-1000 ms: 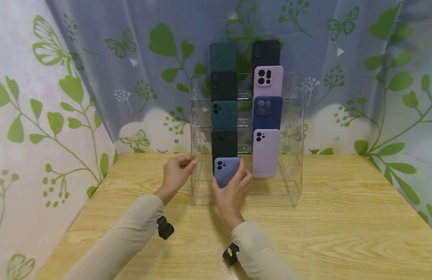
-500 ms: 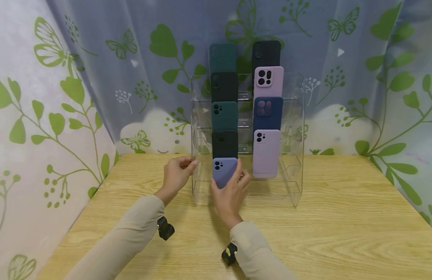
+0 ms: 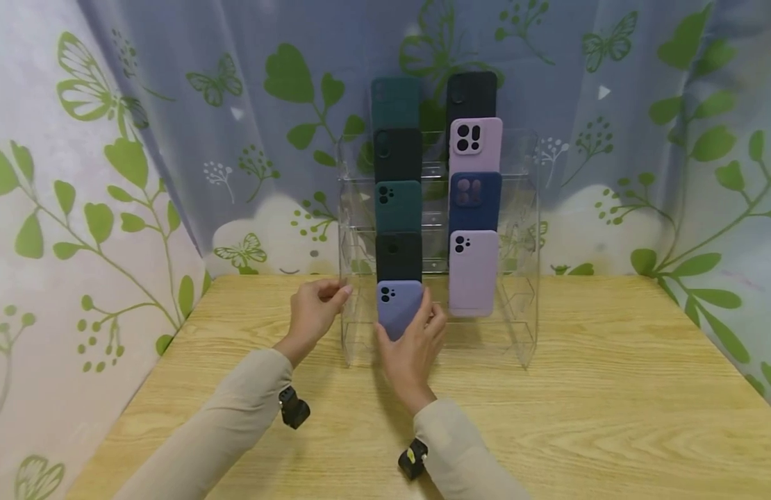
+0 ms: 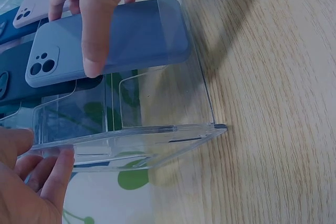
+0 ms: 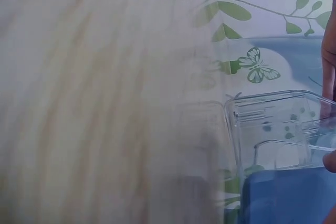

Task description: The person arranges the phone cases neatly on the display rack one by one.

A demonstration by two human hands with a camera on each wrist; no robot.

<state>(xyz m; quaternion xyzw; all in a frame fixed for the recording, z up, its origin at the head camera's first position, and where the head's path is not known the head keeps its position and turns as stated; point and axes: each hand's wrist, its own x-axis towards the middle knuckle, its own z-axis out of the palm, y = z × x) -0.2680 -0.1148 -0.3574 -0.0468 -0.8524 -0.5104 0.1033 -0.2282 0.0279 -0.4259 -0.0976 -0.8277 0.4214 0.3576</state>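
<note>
A lavender-blue phone case (image 3: 398, 309) stands at the lowest level of the clear tiered display rack (image 3: 433, 221), in the left column. My right hand (image 3: 413, 351) holds it by its sides, thumb on the left edge and fingers on the right. The left wrist view shows the case (image 4: 142, 35) with its lower end behind the rack's clear front lip. My left hand (image 3: 315, 312) pinches the rack's left side panel between thumb and fingers. Only part of the case (image 5: 289, 198) appears in the right wrist view, with the right hand mostly out of frame.
Behind the held case rise dark and green phone cases (image 3: 399, 205) in one column. To its right, a second column has a pink case (image 3: 474, 278) in front, then blue (image 3: 485, 215), pink and black ones. The rack stands on a wood-grain table (image 3: 610, 389) before a patterned curtain (image 3: 248, 139).
The lavender-blue case has shifted slightly left and down, straightening from a small tilt into line with its column. The right hand moved with it. My left hand has stayed on the rack.
</note>
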